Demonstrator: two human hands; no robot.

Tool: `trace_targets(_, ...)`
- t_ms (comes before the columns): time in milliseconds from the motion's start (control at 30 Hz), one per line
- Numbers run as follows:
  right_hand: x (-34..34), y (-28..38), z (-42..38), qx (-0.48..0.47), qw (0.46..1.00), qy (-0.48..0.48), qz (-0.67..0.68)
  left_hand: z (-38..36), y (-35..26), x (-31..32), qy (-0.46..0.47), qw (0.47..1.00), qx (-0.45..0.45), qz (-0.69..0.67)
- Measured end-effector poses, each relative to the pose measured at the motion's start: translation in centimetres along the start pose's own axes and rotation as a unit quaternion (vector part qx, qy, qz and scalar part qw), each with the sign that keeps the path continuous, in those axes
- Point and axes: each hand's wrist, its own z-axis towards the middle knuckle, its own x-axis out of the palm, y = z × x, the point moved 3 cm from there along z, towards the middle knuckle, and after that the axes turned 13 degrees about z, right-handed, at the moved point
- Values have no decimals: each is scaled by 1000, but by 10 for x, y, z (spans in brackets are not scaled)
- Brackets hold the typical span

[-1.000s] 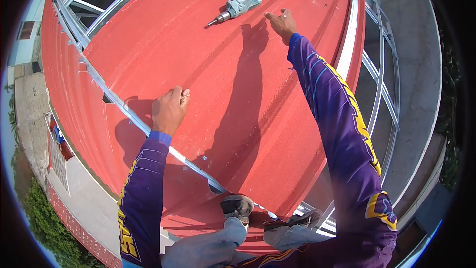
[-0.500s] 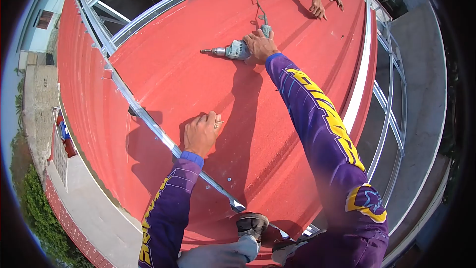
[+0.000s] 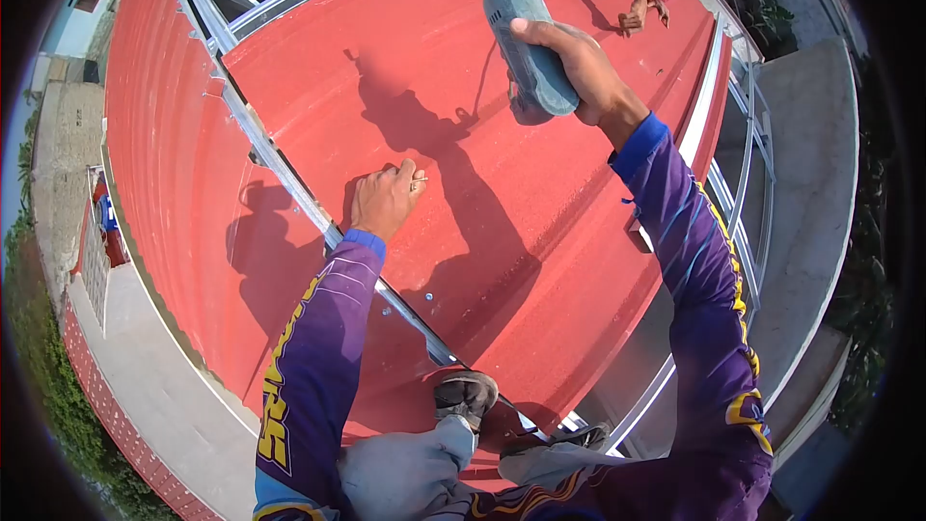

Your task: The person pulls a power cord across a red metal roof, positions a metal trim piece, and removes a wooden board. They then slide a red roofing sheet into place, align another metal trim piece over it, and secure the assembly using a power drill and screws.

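My right hand (image 3: pixel 575 66) grips a teal power drill (image 3: pixel 522 35) and holds it raised above the red roof sheet (image 3: pixel 424 77), its nose pointing up and away. My left hand (image 3: pixel 386 199) rests as a fist on the sheet near the sheet's left edge, pinching a small screw (image 3: pixel 420 182) between the fingers. The drill's shadow falls on the sheet between my two hands. My shoes (image 3: pixel 465 396) stand at the sheet's lower edge.
Another person's two hands (image 3: pixel 642 12) in red sleeves press on the sheet's far end. A metal frame rail (image 3: pixel 289 174) runs along the left sheet edge, with a lower red sheet (image 3: pixel 174 193) beyond it. Open steel framing (image 3: pixel 743 203) and a drop lie to the right.
My right hand has picked the drill up off the sheet and lifted it toward me. My left hand has stayed on the sheet with the screw.
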Motion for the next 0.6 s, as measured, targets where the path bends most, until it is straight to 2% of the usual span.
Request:
trace_targets(67, 0, 31, -46, 42, 992, 45, 110, 0, 2, 5, 14, 1000, -6, -11)
trace_targets(167, -30, 43, -101, 93, 944, 223, 226, 0, 3, 3, 13, 1000, -23, -11)
trace_targets(300, -38, 24, -180, 119, 910, 247, 310, 2, 0, 2, 51, 997, -45, -39)
trace_targets(333, -33, 26, -196, 183, 962, 174, 100, 1, 4, 1, 71, 995, -53, -49)
trace_targets(367, -29, 33, -208, 229, 962, 92, -117, 3, 6, -5, 67, 995, -56, -44)
trace_targets(400, -27, 18, -219, 150, 961, 85, -216, 3, 6, -8, 80, 995, -62, -26)
trace_targets(433, -9, 14, -228, 140, 970, 100, -170, 0, 5, -11, 96, 993, -69, -9)
trace_targets(467, -6, 6, -235, 182, 972, 94, -113, -3, 3, -20, 101, 992, -72, -9)
trace_targets(500, -4, -4, -241, 227, 968, 88, -55, -7, -1, -28, 143, 989, -43, 24)
trace_targets(533, -2, -14, -243, 230, 967, 94, -55, -10, -2, -32, 178, 982, -15, 59)
trace_targets(600, 9, -34, -246, 312, 929, 152, 125, -17, 5, -15, 150, 987, -21, 55)
